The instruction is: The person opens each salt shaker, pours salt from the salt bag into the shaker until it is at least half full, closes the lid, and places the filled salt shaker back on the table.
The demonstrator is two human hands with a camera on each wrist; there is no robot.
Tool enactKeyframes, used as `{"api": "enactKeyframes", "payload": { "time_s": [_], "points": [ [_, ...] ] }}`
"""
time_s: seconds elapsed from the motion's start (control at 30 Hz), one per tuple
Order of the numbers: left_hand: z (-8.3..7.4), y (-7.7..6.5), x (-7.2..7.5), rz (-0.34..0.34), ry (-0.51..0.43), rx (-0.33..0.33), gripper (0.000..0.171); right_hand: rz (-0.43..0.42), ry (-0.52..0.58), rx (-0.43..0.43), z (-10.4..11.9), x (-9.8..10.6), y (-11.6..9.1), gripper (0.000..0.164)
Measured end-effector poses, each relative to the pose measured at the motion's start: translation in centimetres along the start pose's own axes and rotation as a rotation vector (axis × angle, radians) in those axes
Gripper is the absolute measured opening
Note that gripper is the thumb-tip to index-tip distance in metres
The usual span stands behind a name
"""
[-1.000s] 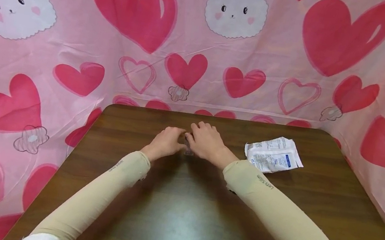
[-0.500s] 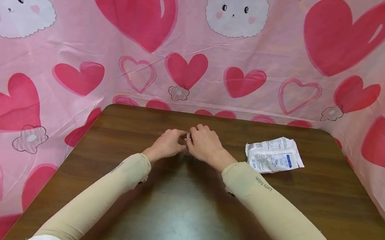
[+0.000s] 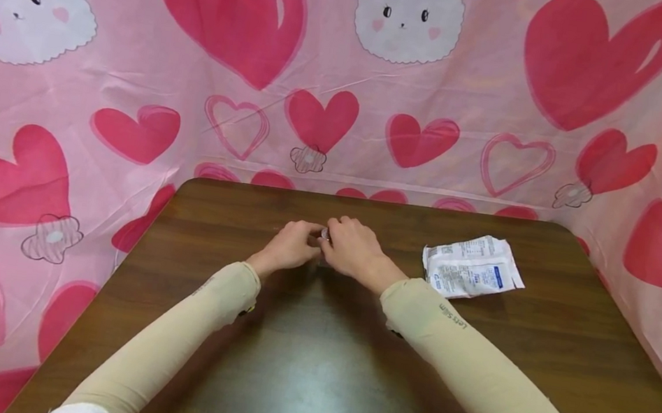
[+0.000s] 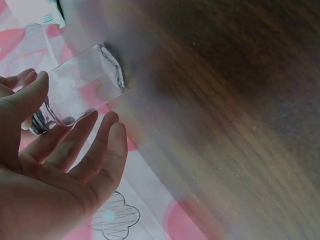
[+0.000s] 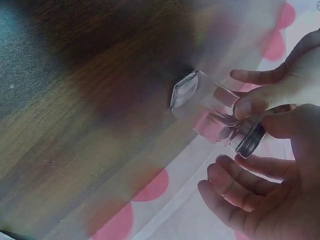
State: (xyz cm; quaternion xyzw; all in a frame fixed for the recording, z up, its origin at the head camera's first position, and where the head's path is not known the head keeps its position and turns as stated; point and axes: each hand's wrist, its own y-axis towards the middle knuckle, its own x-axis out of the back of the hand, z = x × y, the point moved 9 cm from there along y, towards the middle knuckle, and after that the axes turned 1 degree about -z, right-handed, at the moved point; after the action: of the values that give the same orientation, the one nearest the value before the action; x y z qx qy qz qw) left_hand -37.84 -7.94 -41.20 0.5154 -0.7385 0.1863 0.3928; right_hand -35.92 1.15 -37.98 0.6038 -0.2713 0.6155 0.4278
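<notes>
A small clear bottle (image 4: pixel 82 82) with a dark screw cap (image 5: pixel 251 141) stands on the table between the two hands. My left hand (image 3: pixel 294 244) holds its clear body, the thumb and fingers on opposite sides near the shoulder. At the cap, my right hand (image 3: pixel 355 249) pinches with thumb and fingertips; its other fingers (image 5: pixel 230 185) are curved and apart from the bottle. From the head view the hands cover most of the bottle, and only a bit of its top shows. It appears see-through, with no contents visible.
A white printed packet (image 3: pixel 475 268) lies on the brown wooden table (image 3: pixel 307 372), to the right of my right hand. A pink cloth (image 3: pixel 379 86) with hearts and rabbits hangs behind the table and along both sides.
My right hand has shifted slightly down and its fingers have drawn in around the bottle's top. The left hand has barely moved. The packet lies where it was.
</notes>
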Motion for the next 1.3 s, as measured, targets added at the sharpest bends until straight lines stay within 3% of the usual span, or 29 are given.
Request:
{"api": "enactKeyframes", "payload": {
  "time_s": [0.47,0.97,1.3],
  "points": [
    [0.61,0.55,-0.43,0.062,-0.039,0.026,0.040,0.001,0.022,-0.011,0.04,0.37,0.32,0.035],
    [0.91,0.55,-0.45,0.033,-0.072,0.039,0.032,0.024,0.053,-0.025,0.01,0.10,0.63,0.035],
    [0.75,0.66,-0.39,-0.001,-0.037,0.008,0.035,0.014,0.060,-0.034,-0.04,-0.08,0.51,0.032]
  ]
}}
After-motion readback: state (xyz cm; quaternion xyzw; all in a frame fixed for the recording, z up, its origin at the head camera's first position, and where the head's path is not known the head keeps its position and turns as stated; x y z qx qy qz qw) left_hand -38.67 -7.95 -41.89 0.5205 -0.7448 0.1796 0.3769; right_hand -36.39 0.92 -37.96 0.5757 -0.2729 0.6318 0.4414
